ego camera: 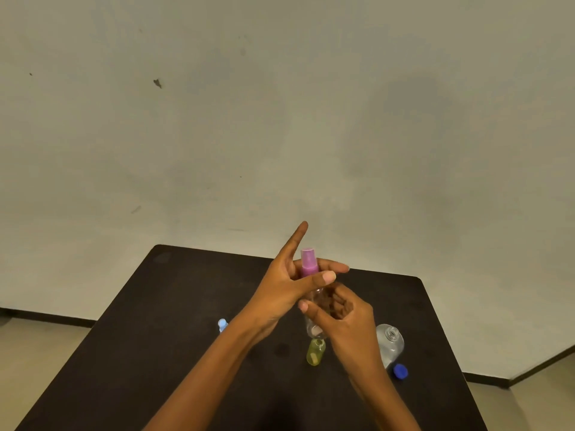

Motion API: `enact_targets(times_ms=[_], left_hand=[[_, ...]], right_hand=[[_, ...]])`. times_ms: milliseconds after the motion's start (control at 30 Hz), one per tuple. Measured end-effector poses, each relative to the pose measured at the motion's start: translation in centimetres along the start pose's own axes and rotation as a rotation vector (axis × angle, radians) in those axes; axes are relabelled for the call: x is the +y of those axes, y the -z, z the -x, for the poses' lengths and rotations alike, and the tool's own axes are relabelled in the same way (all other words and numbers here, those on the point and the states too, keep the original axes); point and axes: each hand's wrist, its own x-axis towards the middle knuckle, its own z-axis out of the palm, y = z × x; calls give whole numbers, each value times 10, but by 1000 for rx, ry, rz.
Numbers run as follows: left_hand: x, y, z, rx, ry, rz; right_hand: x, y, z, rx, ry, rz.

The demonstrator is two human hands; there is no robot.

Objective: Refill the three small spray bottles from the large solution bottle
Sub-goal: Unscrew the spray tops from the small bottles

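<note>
Two open bottles stand nearest me: the yellow spray bottle (315,352) mid-counter (186,290) and the large solution bottle (390,342) toward the right edge, its blue cap (400,371) just beside it. Farther out, my right grip (345,318) curls round the pink-capped spray bottle (309,264); my left grip (286,287) pinches its sprayer, forefinger straight.

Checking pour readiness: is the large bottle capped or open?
Open: the large bottle shows a bare threaded neck; the blue cap lies beside it.
</note>
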Motion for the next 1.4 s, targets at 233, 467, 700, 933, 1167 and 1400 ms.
enact_targets(times_ms=[233,467,700,933,1167,1400], left_hand=[[-1,16,7,46,45,5],[-1,11,1,115,-26,-17],[-1,3,0,137,-41,-6],[17,32,3,346,-193,-24],[14,102,13,635,-271,-95],[-77,186,56,726,100,-370]], right_hand=[[2,7,-4,48,3,-21],[3,7,-4,39,-7,-3],[5,2,-3,-20,-27,-10],[19,-8,0,-145,-107,-33],[45,-15,-14,-189,-248,-67],[114,-50,-33,-116,-348,26]])
